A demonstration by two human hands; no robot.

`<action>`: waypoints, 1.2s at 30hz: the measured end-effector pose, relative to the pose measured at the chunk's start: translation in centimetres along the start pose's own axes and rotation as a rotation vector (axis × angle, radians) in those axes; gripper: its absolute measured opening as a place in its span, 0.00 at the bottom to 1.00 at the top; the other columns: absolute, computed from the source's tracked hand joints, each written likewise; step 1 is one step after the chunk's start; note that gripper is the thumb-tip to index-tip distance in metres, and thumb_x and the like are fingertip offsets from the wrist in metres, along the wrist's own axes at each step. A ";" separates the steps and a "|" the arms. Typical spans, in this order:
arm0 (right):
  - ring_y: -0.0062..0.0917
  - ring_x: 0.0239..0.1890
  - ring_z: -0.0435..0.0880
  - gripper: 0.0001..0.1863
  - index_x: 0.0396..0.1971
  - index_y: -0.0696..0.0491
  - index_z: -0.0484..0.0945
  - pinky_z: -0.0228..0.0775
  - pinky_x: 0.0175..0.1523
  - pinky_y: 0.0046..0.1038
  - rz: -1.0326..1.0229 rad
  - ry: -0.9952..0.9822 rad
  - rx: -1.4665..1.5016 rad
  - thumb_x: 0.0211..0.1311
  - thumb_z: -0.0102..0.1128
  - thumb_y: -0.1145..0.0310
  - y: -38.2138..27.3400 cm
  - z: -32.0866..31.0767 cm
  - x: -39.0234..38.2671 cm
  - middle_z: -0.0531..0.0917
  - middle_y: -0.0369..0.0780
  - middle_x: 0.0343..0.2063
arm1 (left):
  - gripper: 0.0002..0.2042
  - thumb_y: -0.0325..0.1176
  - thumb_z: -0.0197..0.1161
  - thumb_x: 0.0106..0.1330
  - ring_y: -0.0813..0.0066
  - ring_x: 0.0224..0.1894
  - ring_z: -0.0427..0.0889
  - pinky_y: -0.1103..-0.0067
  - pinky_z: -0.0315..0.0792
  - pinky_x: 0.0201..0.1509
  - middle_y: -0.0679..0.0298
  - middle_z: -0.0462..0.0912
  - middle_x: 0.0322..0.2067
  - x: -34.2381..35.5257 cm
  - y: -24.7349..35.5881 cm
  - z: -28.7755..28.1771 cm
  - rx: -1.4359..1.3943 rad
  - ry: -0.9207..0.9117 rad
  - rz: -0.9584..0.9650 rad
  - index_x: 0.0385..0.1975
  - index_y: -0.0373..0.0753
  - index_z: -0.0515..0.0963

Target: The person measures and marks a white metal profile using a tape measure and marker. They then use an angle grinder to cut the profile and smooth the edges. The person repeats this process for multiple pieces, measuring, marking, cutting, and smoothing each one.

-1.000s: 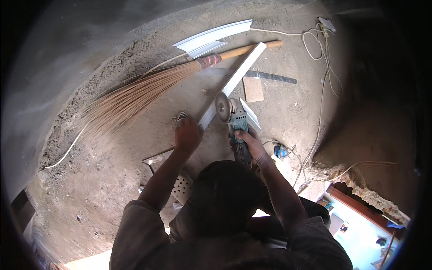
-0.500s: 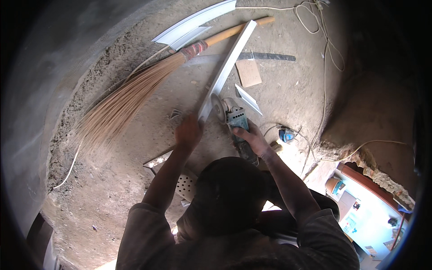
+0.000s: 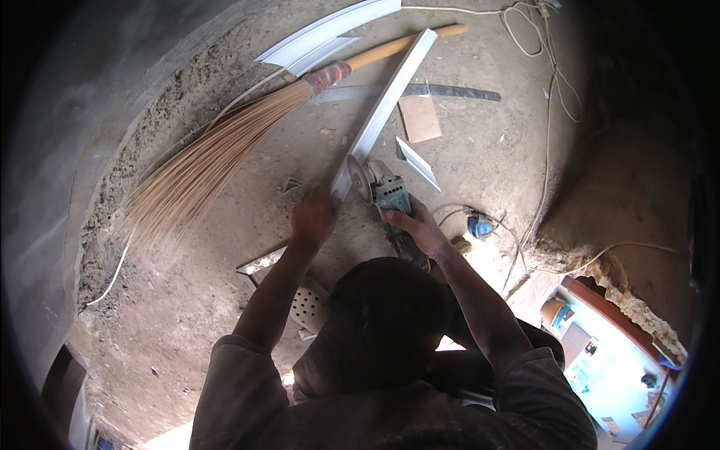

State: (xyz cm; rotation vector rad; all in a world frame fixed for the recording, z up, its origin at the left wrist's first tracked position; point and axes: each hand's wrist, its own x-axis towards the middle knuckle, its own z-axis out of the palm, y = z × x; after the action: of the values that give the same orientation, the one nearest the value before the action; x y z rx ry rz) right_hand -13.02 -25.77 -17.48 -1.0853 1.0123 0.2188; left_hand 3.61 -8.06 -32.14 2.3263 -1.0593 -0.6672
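My left hand is closed round the near end of a long white strip, which slants away to the upper right. In my right hand is an angle grinder, gripped by its greenish body with the thumb on top. The grinder's round disc stands at the strip's right edge, just beyond my left hand. Whether it touches the strip, or spins, I cannot tell. A short white offcut lies on the ground right of the grinder.
A stick broom lies to the left, its handle reaching behind the strip. More white strips lie at the back. Beside the strip are a brown tile and a dark flat bar. Cords and a blue tool lie to the right.
The whole view has shifted slightly. The grinder's disc sits a little closer against the strip. Both hands keep their holds.
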 end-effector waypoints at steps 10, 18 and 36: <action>0.24 0.40 0.84 0.28 0.62 0.57 0.73 0.82 0.45 0.32 0.010 0.018 -0.039 0.72 0.70 0.56 -0.1 0.1 0.1 0.82 0.39 0.41 | 0.15 0.45 0.59 0.78 0.41 0.41 0.88 0.49 0.84 0.44 0.48 0.85 0.41 0.1 0.3 -0.6 0.004 -0.035 -0.017 0.47 0.38 0.77; 0.24 0.40 0.84 0.27 0.61 0.57 0.73 0.81 0.45 0.32 -0.003 -0.011 -0.028 0.72 0.70 0.56 0.1 -0.2 0.3 0.82 0.39 0.40 | 0.15 0.44 0.59 0.78 0.41 0.39 0.88 0.50 0.84 0.41 0.48 0.85 0.40 -0.1 -0.1 0.0 0.005 0.024 0.029 0.47 0.38 0.76; 0.25 0.41 0.84 0.30 0.64 0.56 0.74 0.84 0.44 0.34 -0.016 0.011 -0.004 0.72 0.70 0.52 -0.3 0.0 0.9 0.81 0.39 0.43 | 0.14 0.44 0.59 0.78 0.44 0.37 0.89 0.53 0.85 0.39 0.49 0.85 0.39 -0.2 -0.5 0.5 0.052 0.011 0.044 0.48 0.38 0.75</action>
State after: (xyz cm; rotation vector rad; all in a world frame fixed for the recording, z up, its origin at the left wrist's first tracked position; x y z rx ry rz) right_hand -12.31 -26.17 -18.03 -1.0986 1.0128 0.2027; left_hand 3.46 -7.74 -32.76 2.3406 -1.1326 -0.6159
